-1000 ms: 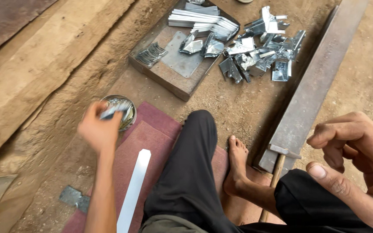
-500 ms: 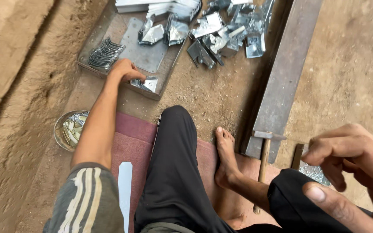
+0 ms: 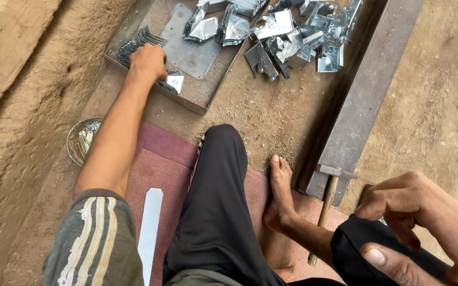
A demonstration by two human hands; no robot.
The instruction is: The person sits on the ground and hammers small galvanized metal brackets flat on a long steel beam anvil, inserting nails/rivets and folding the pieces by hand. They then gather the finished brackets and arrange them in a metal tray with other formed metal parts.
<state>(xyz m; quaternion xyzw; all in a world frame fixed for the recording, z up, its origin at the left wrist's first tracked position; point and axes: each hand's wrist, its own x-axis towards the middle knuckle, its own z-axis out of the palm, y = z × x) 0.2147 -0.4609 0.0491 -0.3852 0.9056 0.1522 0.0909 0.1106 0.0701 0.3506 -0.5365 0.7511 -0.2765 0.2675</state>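
Furthest left of the tray [image 3: 214, 87], down on the dirt, sits a small round tin [image 3: 83, 139] with bits of metal in it, untouched. Now the left hand [image 3: 147, 61]: arm stretched right out, knuckles up, it is down on the tray's left end, on top of a fanned stack of thin metal pieces [image 3: 133, 41]. The fingers are curled under and hidden, so I cannot tell if they have closed on a piece or only rest there. 1 small shiny piece [image 3: 176, 82] lies just beside the hand, at the tray's near edge.

This reads as the picking stage, hand at the stack and nothing lifted clear. A clean lift from here would call for pinching 1 piece off the top without dragging its neighbours along.

Below the tray, a red mat [image 3: 157, 159] with a pale metal strip [image 3: 150, 222] lying flat on it. On the tray's middle, a flat grey plate [image 3: 189, 50]. Right of the tray, a heap of bent shiny offcuts [image 3: 292, 39], then a long steel bar [image 3: 367, 100], with a hammer [image 3: 326, 206] at its near end.

Far right of the tray, low down, the right hand [image 3: 420, 212] hangs with fingers loosely bent, thumb forward. Whether it holds anything I cannot tell.
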